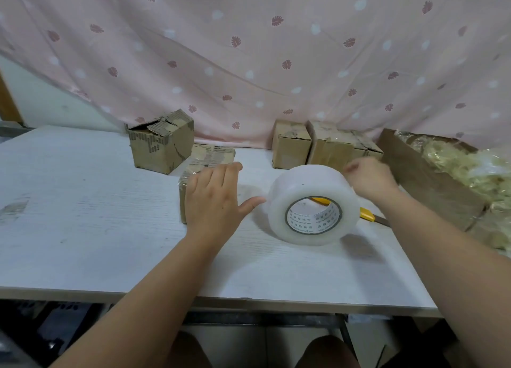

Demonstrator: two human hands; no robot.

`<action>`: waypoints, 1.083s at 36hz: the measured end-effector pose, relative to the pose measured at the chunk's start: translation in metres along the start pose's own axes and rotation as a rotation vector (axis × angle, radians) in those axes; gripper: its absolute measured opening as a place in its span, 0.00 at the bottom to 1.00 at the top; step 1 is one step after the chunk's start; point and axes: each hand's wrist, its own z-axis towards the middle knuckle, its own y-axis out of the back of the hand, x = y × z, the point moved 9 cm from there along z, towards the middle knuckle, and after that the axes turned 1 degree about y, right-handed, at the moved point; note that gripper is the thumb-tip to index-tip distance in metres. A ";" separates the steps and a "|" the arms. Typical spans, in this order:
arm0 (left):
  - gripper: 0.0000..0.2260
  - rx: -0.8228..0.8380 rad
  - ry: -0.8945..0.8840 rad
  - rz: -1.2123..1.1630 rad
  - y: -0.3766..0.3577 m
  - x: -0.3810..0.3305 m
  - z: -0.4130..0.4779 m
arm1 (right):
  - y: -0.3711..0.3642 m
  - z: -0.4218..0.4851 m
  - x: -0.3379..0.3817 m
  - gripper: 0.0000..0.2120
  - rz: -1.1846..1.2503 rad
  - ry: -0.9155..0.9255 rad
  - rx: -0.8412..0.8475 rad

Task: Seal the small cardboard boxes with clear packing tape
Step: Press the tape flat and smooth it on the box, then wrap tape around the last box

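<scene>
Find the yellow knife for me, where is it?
The yellow knife lies on the white table, right of centre in the head view, mostly hidden behind the big tape roll.

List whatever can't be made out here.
Head view:
right hand: motion-blurred; whether its fingers pinch tape is unclear.
yellow knife: mostly hidden behind the tape roll.
flat box: near top covered by the left hand.
big carton: cut off by the right edge.
</scene>
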 end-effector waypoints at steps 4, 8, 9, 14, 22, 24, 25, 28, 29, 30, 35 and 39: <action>0.34 -0.009 0.025 -0.006 0.002 0.000 0.001 | 0.049 -0.021 0.058 0.08 0.361 0.178 -0.219; 0.32 -0.036 0.021 -0.006 0.003 0.000 0.001 | 0.046 -0.055 0.143 0.12 0.088 0.552 -0.053; 0.32 -0.047 0.018 -0.008 0.003 0.000 0.001 | 0.037 -0.061 0.159 0.13 0.008 0.613 0.031; 0.34 -0.068 0.004 -0.023 0.005 0.002 0.000 | -0.014 -0.075 0.194 0.17 -0.359 0.712 0.401; 0.34 -0.063 -0.021 -0.060 0.004 0.001 0.000 | -0.054 -0.075 0.179 0.09 -0.485 0.595 0.727; 0.36 -0.062 -0.020 -0.058 0.006 0.001 0.001 | -0.053 -0.071 0.180 0.07 -0.381 0.593 0.741; 0.37 -0.059 -0.019 -0.053 0.006 0.001 0.001 | -0.053 -0.069 0.180 0.07 -0.341 0.585 0.750; 0.35 -0.050 -0.021 -0.058 0.006 0.002 0.001 | -0.056 -0.066 0.180 0.07 -0.282 0.571 0.778; 0.34 -0.043 -0.023 -0.064 0.005 0.003 0.001 | -0.056 -0.066 0.179 0.07 -0.274 0.566 0.783; 0.34 -0.030 -0.026 -0.071 0.004 0.003 0.001 | -0.057 -0.066 0.179 0.07 -0.264 0.558 0.791; 0.32 0.085 -0.112 -0.029 -0.003 0.006 -0.001 | -0.060 -0.071 0.185 0.05 -0.325 0.572 0.780; 0.31 0.128 -0.150 0.030 -0.007 0.010 -0.004 | -0.065 -0.079 0.193 0.04 -0.437 0.619 0.738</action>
